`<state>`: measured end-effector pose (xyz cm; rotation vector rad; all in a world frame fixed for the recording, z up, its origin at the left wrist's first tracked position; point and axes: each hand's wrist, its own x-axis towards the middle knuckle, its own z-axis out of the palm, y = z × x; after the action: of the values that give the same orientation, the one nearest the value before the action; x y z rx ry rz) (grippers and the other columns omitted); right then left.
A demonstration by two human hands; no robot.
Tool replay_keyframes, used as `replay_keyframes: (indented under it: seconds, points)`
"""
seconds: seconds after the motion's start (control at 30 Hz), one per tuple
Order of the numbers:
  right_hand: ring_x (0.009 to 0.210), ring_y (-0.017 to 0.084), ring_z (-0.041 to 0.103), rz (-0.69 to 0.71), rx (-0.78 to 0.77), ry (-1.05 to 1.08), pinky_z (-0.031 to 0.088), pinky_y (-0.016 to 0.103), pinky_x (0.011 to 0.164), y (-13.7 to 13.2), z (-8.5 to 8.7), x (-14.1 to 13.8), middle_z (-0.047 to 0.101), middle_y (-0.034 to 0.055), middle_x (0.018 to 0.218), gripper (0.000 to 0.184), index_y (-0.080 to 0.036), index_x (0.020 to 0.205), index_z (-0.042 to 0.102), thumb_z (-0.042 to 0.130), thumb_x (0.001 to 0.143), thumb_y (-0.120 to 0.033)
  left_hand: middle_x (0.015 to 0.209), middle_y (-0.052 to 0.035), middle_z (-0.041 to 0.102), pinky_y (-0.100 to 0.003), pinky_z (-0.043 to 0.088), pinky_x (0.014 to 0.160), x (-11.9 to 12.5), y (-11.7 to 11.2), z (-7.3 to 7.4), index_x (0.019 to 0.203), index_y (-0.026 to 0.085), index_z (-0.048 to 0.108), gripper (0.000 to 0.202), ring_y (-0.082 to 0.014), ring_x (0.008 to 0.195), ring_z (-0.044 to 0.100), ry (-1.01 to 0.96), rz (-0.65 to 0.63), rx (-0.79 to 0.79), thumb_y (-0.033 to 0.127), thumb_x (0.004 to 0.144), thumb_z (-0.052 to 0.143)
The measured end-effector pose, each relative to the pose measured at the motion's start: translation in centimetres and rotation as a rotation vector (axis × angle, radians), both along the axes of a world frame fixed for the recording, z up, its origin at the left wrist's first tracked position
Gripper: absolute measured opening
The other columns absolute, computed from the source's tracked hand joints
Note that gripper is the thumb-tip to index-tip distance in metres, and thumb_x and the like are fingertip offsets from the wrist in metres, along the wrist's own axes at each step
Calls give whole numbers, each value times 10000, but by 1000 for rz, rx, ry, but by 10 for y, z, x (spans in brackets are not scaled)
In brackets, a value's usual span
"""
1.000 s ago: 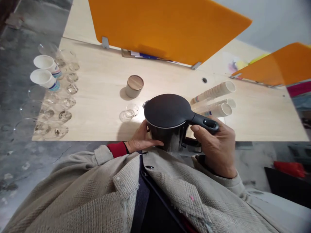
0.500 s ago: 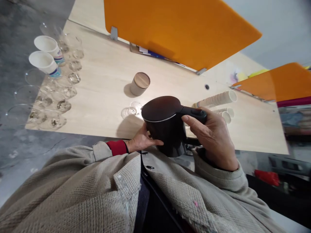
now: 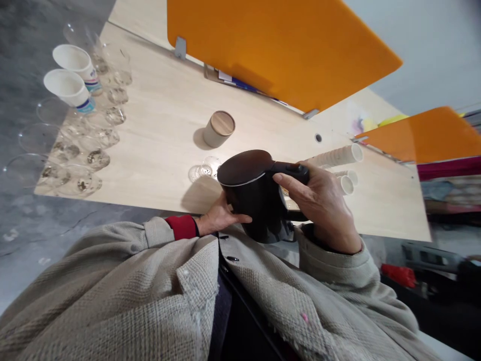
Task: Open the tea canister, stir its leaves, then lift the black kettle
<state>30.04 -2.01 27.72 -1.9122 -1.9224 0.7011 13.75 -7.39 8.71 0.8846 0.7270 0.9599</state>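
A black electric kettle (image 3: 259, 205) with its lid down is held close to my body, over the near edge of the table. My right hand (image 3: 326, 203) is wrapped round the handle, thumb near its top. On the kettle's left side my left hand (image 3: 223, 216) grips the body, with the thumb across the near face and the other fingers partly hidden. Just beyond the kettle, a small clear glass (image 3: 206, 169) is partly covered by it. Farther back is a round canister (image 3: 218, 129) with a wooden lid.
Several clear glasses with dark bits inside (image 3: 90, 160) crowd the table's left end, beside two paper cups (image 3: 67, 89). Stacked paper cups (image 3: 336, 156) lie on their sides at right. An orange divider (image 3: 278, 50) runs along the back of the wooden table (image 3: 158, 125).
The kettle and my right hand have shifted slightly left in view. My head view has turned a little; both hands keep their hold.
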Motion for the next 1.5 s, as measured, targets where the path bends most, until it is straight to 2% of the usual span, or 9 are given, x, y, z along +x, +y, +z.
replay_keyframes:
  seconds: [0.17, 0.33, 0.7, 0.87, 1.03, 1.2, 1.37, 1.5]
  points:
    - [554, 144, 479, -3, -26, -10, 356, 282, 499, 2, -1, -3, 561, -22, 590, 516, -221, 784, 662, 744, 852, -725, 1195, -136, 718, -579, 604, 1024, 0, -2, -1, 1251, 191, 605, 873, -365, 1229, 678, -34, -4, -14, 628, 614, 1011]
    - [565, 145, 492, -12, -14, 24, 374, 284, 516, -1, -3, -4, 567, -25, 599, 486, -216, 819, 689, 763, 857, -695, 1190, -136, 728, -589, 595, 1051, 0, -3, -7, 1248, 188, 607, 882, -370, 1270, 671, -54, 17, -30, 603, 594, 1030]
    - [546, 118, 392, -121, 60, 132, 290, 276, 507, -24, -8, 3, 465, -52, 570, 409, -235, 741, 606, 795, 865, -575, 1286, -162, 711, -606, 607, 1046, -1, -1, -12, 1304, 203, 579, 969, -385, 1279, 677, 9, 47, -12, 584, 548, 1052]
    - [544, 121, 409, -101, 36, 131, 311, 277, 504, -19, -8, 3, 480, -49, 572, 442, -234, 736, 612, 789, 855, -621, 1269, -150, 714, -624, 590, 1069, -1, -1, -13, 1266, 214, 583, 907, -381, 1272, 677, 19, 29, -2, 562, 568, 1047]
    - [578, 147, 491, -74, 32, 78, 359, 283, 521, -13, -7, -2, 538, -31, 588, 464, -224, 774, 656, 775, 858, -664, 1179, -121, 739, -610, 598, 1062, 0, -1, -15, 1252, 219, 607, 869, -388, 1297, 664, -27, 7, -35, 566, 583, 1039]
    - [618, 161, 525, -59, 3, 53, 394, 292, 560, -8, -9, -4, 579, -14, 631, 462, -213, 807, 664, 754, 872, -661, 1313, -155, 710, -612, 589, 1072, 0, 1, -17, 1274, 210, 605, 877, -385, 1291, 671, -60, 9, -37, 535, 588, 1044]
    - [620, 159, 505, -55, -34, 12, 382, 298, 569, -4, -11, -3, 571, -12, 642, 481, -206, 833, 670, 737, 878, -679, 1389, -198, 684, -628, 542, 1128, 0, 2, -16, 1364, 186, 556, 973, -404, 1353, 637, -71, -1, -77, 507, 590, 1051]
    - [626, 160, 495, -51, -53, -9, 378, 304, 575, 0, -10, -3, 576, -6, 659, 477, -201, 852, 685, 724, 884, -676, 1422, -198, 679, -613, 548, 1126, 1, 4, -13, 1480, 207, 480, 1106, -404, 1372, 630, -110, -16, -108, 487, 581, 1059]
